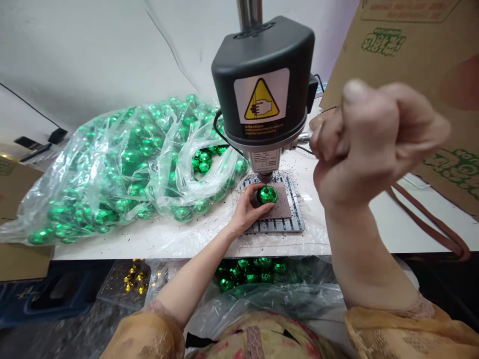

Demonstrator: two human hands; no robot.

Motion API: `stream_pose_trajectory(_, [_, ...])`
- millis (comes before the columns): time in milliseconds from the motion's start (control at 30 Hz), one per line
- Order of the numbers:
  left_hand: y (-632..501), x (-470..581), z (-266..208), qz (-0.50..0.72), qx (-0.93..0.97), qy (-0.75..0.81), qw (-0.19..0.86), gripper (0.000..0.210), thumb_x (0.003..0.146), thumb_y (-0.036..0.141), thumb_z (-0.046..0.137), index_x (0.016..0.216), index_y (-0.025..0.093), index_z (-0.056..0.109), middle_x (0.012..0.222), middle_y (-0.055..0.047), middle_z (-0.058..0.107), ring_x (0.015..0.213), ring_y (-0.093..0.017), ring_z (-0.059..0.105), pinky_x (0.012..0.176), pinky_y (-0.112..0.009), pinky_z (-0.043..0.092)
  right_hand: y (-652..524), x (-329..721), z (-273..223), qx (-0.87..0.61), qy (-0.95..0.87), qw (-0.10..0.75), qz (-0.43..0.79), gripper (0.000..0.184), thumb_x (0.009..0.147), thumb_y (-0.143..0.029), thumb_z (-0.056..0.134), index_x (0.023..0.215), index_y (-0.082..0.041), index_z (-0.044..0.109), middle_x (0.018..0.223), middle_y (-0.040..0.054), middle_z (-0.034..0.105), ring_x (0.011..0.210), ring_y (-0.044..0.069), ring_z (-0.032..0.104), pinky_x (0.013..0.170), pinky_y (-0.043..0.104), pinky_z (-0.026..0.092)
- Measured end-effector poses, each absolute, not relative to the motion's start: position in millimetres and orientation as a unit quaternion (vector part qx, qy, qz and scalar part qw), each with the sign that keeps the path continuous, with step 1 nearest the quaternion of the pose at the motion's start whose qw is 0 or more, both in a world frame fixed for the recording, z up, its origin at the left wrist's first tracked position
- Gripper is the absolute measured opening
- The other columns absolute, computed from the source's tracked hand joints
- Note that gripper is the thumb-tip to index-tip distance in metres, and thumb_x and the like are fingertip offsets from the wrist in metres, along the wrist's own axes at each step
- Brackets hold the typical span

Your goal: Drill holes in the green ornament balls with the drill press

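Note:
My left hand (250, 207) closes thumb and fingers around the left side of a shiny green faceted ball ornament (268, 194). The ball rests on a brown board (285, 200) over the slotted metal base plate (298, 219), right under the tip of a black drill press (264, 75). Its head carries a yellow hand-warning label. Raised at the right of the press, my right hand (370, 139) is in a fist. A short metal lever (304, 137) runs from the press toward its fingers; the grip itself is hidden behind them.
A large clear plastic bag (123, 164) full of green balls lies left of the press. More green balls (250, 271) sit below the table edge, near a clear box of gold balls (134, 276). Cardboard boxes (415, 65) stand right; a brown strap (430, 224) hangs there. Dark shavings litter the tabletop.

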State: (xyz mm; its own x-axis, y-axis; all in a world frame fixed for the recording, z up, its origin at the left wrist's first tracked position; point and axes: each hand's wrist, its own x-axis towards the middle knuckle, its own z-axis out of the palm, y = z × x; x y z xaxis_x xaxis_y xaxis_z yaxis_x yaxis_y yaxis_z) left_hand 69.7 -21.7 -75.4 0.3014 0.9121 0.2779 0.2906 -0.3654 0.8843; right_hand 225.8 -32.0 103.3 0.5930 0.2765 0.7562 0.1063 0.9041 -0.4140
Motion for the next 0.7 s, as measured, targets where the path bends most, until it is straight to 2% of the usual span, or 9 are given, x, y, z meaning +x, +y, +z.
stream_pose_trajectory(100, [-41.7, 68.2, -65.1, 0.452, 0.699, 0.451, 0.322, 0.047, 0.077, 0.039, 0.082, 0.117, 0.023, 0.062, 0.115, -0.008, 0.067, 0.109, -0.027, 0.063, 0.096, -0.041, 0.049, -26.2, 228.2, 125.0, -0.211, -0.473, 0.851, 0.084, 0.046, 0.085, -0.014, 0.062, 0.052, -0.024, 0.031, 0.042, -0.0071, 0.027, 0.037, 0.007, 0.029, 0.039, 0.029, 0.020])
stream_pose_trajectory(200, [-81.0, 51.7, -60.6, 0.454, 0.736, 0.418, 0.277, 0.046, 0.076, 0.039, 0.083, 0.113, 0.024, 0.062, 0.104, -0.007, 0.068, 0.096, -0.025, 0.065, 0.085, -0.038, 0.052, -22.1, 231.1, 129.1, -0.200, -0.485, 0.846, 0.091, 0.050, 0.085, -0.031, 0.070, 0.053, -0.025, 0.032, 0.041, -0.0071, 0.029, 0.036, 0.008, 0.031, 0.038, 0.030, 0.022])
stream_pose_trajectory(233, [-97.1, 42.2, -62.9, 0.430, 0.772, 0.383, 0.271, 0.047, 0.076, 0.038, 0.082, 0.115, 0.024, 0.061, 0.101, -0.007, 0.068, 0.093, -0.024, 0.066, 0.081, -0.037, 0.053, -21.6, 231.6, 128.2, -0.198, -0.482, 0.849, 0.091, 0.049, 0.085, -0.033, 0.070, 0.054, -0.025, 0.033, 0.042, -0.0071, 0.030, 0.036, 0.008, 0.032, 0.038, 0.030, 0.023])
stream_pose_trajectory(300, [-130.2, 19.5, -74.2, 0.345, 0.854, 0.307, 0.240, 0.050, 0.077, 0.038, 0.080, 0.121, 0.026, 0.060, 0.100, -0.007, 0.069, 0.087, -0.024, 0.067, 0.074, -0.035, 0.053, -21.6, 232.1, 125.7, -0.191, -0.480, 0.851, 0.093, 0.046, 0.087, -0.022, 0.066, 0.055, -0.026, 0.034, 0.042, -0.0070, 0.031, 0.035, 0.009, 0.033, 0.037, 0.030, 0.023])
stream_pose_trajectory(367, [-160.0, -4.3, -90.7, 0.239, 0.918, 0.274, 0.159, 0.051, 0.079, 0.041, 0.078, 0.125, 0.029, 0.060, 0.098, -0.008, 0.071, 0.079, -0.025, 0.067, 0.066, -0.036, 0.051, -21.9, 232.4, 123.8, -0.192, -0.474, 0.854, 0.095, 0.042, 0.088, -0.012, 0.059, 0.056, -0.026, 0.036, 0.042, -0.0067, 0.033, 0.035, 0.009, 0.032, 0.037, 0.031, 0.023])
stream_pose_trajectory(433, [-181.0, -25.0, -105.0, 0.147, 0.947, 0.269, 0.099, 0.055, 0.077, 0.050, 0.078, 0.127, 0.031, 0.062, 0.097, -0.008, 0.073, 0.075, -0.027, 0.068, 0.060, -0.039, 0.051, -21.6, 233.1, 122.7, -0.196, -0.472, 0.854, 0.097, 0.041, 0.089, -0.011, 0.057, 0.056, -0.026, 0.037, 0.042, -0.0062, 0.035, 0.035, 0.010, 0.031, 0.036, 0.032, 0.023])
stream_pose_trajectory(500, [-188.4, -39.7, -109.7, 0.118, 0.954, 0.263, 0.081, 0.060, 0.078, 0.058, 0.076, 0.130, 0.033, 0.060, 0.101, -0.008, 0.075, 0.079, -0.028, 0.070, 0.061, -0.040, 0.054, -20.8, 234.2, 122.1, -0.196, -0.468, 0.856, 0.101, 0.042, 0.087, -0.013, 0.059, 0.054, -0.027, 0.038, 0.042, -0.0060, 0.034, 0.034, 0.010, 0.031, 0.036, 0.032, 0.022])
stream_pose_trajectory(567, [-177.6, -47.8, -101.3, 0.171, 0.948, 0.256, 0.078, 0.053, 0.085, 0.053, 0.072, 0.132, 0.035, 0.059, 0.106, -0.007, 0.076, 0.088, -0.026, 0.072, 0.071, -0.039, 0.058, -20.3, 235.2, 121.6, -0.190, -0.467, 0.857, 0.104, 0.043, 0.085, -0.013, 0.060, 0.052, -0.027, 0.036, 0.041, -0.0063, 0.032, 0.033, 0.009, 0.029, 0.035, 0.033, 0.021])
stream_pose_trajectory(700, [-94.4, -50.4, -54.7, 0.366, 0.858, 0.355, 0.066, 0.025, 0.095, 0.024, 0.059, 0.118, 0.029, 0.068, 0.099, -0.007, 0.074, 0.093, -0.023, 0.070, 0.084, -0.037, 0.056, -22.9, 234.2, 120.9, -0.208, -0.461, 0.855, 0.117, 0.042, 0.085, -0.018, 0.061, 0.053, -0.028, 0.036, 0.041, -0.0065, 0.033, 0.034, 0.010, 0.029, 0.037, 0.034, 0.021])
